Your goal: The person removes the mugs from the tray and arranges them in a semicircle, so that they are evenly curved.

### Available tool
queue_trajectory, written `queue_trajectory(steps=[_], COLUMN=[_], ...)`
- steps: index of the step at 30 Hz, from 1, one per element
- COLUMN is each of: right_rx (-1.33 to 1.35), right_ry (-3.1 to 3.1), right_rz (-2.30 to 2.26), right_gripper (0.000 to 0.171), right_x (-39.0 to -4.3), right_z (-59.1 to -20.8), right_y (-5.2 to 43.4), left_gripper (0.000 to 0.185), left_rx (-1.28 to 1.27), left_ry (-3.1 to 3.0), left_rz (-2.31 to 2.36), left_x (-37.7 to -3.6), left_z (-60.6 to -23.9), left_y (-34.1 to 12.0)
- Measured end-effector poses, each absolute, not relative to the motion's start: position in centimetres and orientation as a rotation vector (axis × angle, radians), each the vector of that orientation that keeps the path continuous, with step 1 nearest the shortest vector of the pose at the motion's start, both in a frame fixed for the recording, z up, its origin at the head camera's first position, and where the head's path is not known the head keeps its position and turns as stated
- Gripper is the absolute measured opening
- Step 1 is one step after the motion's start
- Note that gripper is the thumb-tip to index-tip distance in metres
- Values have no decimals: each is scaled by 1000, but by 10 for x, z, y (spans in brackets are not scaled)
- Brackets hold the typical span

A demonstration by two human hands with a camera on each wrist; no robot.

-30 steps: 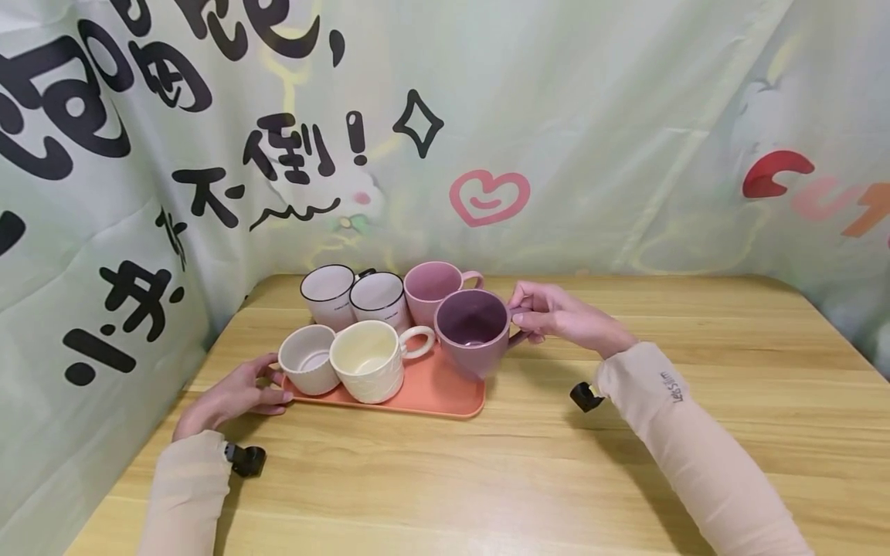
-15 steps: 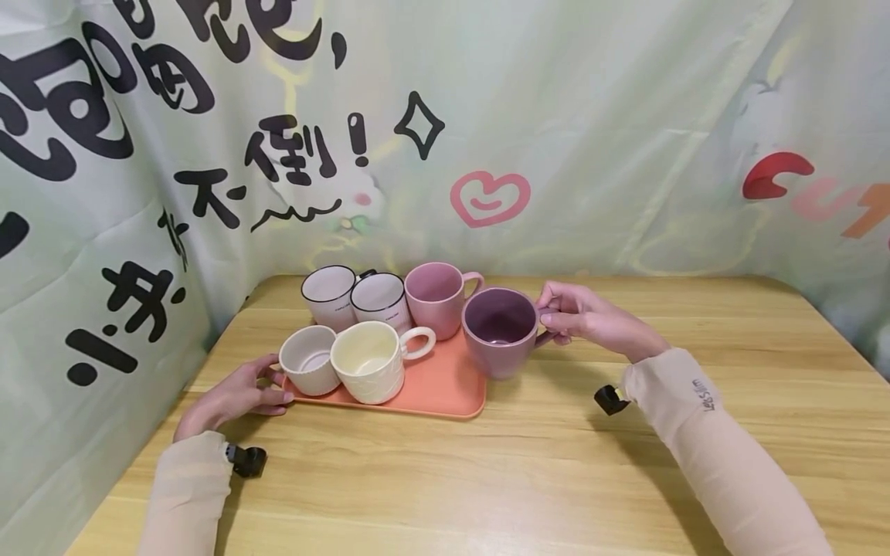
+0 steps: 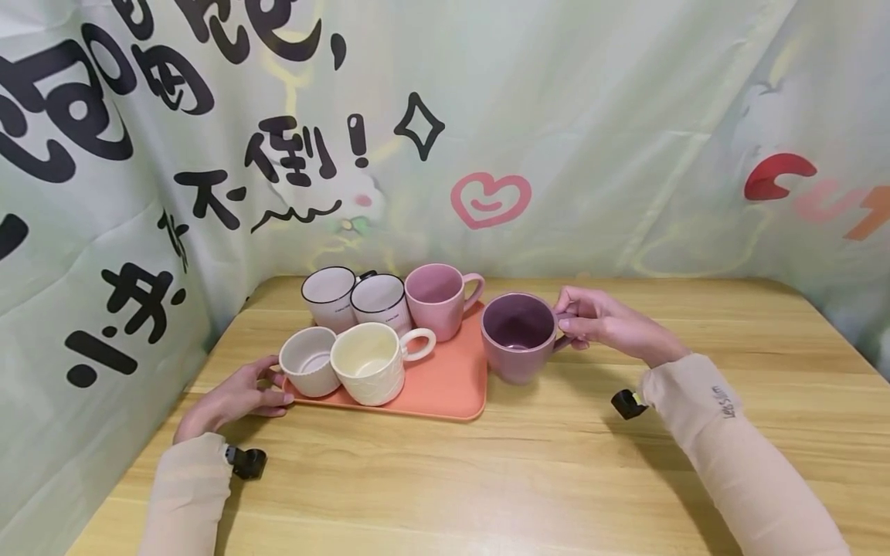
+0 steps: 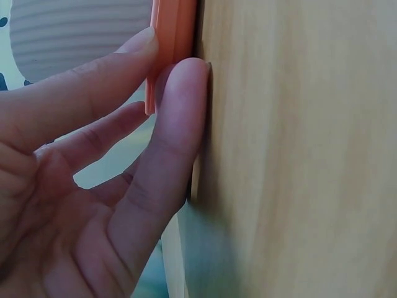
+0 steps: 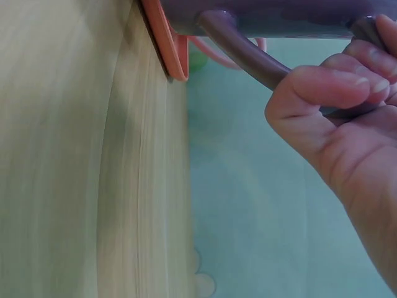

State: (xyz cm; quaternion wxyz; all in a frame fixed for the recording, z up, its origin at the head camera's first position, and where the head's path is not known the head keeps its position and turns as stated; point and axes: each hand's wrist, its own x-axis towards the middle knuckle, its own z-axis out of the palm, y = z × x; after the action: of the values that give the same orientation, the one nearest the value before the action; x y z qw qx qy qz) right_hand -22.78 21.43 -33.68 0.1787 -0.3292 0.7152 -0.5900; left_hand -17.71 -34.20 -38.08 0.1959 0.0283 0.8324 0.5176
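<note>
My right hand point(image 3: 599, 323) grips the handle of a dark purple mug point(image 3: 518, 351), upright just beyond the right edge of the orange tray point(image 3: 445, 382). In the right wrist view, fingers and thumb wrap the purple handle point(image 5: 248, 59), and the mug seems held above the table. At the tray's front left corner, my left hand point(image 3: 232, 398) pinches the rim; the left wrist view has thumb and index finger on the orange rim point(image 4: 172, 37). On the tray stand a cream mug point(image 3: 368, 367), a small grey-white cup point(image 3: 310, 367), a pink mug point(image 3: 436, 301) and two black-rimmed white mugs point(image 3: 381, 301).
The wooden table point(image 3: 445, 486) runs to a fabric backdrop point(image 3: 591, 131) printed with dark characters and a pink heart. Black wrist cameras sit on both sleeves, one on the left point(image 3: 248, 463) and one on the right point(image 3: 628, 403).
My right hand has carried the purple mug rightward, from above the tray's right part to past its right edge. My left hand and the other cups have stayed put.
</note>
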Motion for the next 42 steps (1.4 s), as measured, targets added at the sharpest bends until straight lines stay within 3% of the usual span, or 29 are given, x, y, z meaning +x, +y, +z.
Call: queue_trajectory(steps=[42], right_rx=[-946], right_ry=[1929], right_rz=[-1576], right_gripper=[12], right_x=[-238], right_z=[-345], right_y=[251], left_gripper=[73], left_rx=[68], left_ry=[2323], left_rz=[1472], left_x=[-176], left_z=[-380], left_y=[-341])
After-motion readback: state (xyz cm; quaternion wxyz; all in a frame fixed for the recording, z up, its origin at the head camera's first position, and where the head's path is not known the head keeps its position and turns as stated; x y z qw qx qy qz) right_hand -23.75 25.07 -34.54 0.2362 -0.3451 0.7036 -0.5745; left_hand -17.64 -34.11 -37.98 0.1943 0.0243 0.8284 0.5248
